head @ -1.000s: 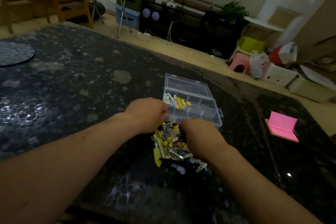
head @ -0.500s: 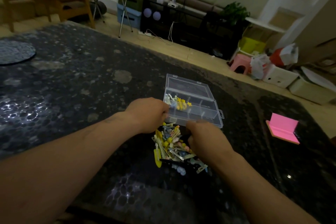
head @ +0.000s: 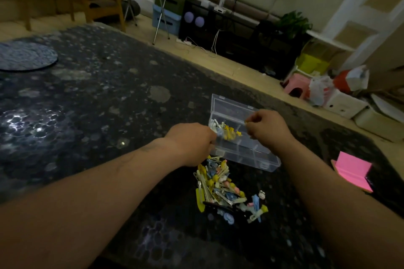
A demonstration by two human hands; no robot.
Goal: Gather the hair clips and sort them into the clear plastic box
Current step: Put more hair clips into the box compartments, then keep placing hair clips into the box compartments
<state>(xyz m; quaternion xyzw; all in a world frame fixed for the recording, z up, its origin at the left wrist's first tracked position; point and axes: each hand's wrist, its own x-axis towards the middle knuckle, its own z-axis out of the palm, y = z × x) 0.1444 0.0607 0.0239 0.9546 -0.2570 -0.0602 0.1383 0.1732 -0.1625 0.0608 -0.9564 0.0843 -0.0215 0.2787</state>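
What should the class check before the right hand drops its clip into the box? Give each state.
1. Box lid open: ok.
2. Left hand steadies box's left end: cannot tell, fingers hidden.
3. Right hand above box: ok.
4. Clip pinched in its fingers: ok.
5. Compartments beside the filled one free: ok.
6. Pile all sorted: not ok.

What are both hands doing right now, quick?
Left hand: curled at the clear plastic box corner; grip cannot be told.
Right hand: pinching a small hair clip over the box.
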